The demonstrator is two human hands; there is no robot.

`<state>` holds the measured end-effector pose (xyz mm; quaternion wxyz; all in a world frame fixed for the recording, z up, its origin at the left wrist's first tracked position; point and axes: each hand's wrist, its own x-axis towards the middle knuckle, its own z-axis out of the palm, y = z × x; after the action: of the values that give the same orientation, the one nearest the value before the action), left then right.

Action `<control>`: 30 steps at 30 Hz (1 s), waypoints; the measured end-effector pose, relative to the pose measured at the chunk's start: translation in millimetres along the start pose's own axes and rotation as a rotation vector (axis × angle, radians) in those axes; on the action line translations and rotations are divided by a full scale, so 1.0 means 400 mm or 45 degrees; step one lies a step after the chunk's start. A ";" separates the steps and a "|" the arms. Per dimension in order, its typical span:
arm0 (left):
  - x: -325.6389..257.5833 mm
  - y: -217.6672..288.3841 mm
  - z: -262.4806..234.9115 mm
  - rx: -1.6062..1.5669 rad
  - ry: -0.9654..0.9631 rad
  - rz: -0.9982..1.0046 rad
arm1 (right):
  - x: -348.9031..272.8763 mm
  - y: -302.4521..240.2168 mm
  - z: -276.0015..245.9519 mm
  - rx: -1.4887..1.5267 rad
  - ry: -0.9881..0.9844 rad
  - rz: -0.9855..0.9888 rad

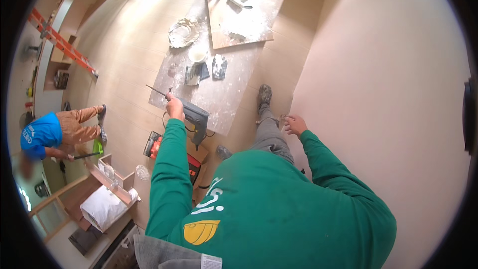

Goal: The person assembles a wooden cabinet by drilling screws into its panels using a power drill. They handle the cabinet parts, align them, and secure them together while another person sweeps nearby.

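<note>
On the floor (124,77), a white bowl (197,56), its contents obscured by glare, is supported by a spattered sheet (226,102). Above the sheet, a drill (195,115) is grasped by the left hand (175,106); near the pale wall (378,94), the right hand (295,125) is curled, its grip unclear.

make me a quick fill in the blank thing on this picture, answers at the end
1. The person's ____ hand holds a gray drill.
2. The person's sleeves are ____.
3. The co-worker's shirt is ____.
4. The ladder has rails coloured ____.

Missing words: left; green; blue; orange
</note>
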<state>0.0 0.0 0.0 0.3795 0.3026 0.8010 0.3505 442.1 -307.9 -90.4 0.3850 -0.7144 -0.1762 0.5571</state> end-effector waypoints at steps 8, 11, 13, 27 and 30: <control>-0.173 -0.239 0.063 0.804 0.171 -0.362 | -0.065 -0.094 -0.433 -0.176 0.158 0.395; -0.163 -0.239 0.040 0.905 0.108 -0.396 | 0.030 -0.188 -0.503 -0.317 0.107 0.401; -0.172 -0.193 0.011 1.079 -0.019 -0.327 | 0.102 -0.254 -0.519 -0.365 0.091 0.372; -0.252 -0.088 0.242 1.273 -0.035 0.172 | 0.209 -0.546 0.241 -1.272 -0.896 -0.791; -0.259 -0.107 0.249 1.303 -0.106 0.257 | 0.301 -0.494 0.434 -1.502 -0.996 -1.318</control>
<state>127.4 -69.2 -39.3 0.1789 0.5388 0.8208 -0.0634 353.6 -37.7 -36.9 0.0693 -0.3849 -0.8570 0.3356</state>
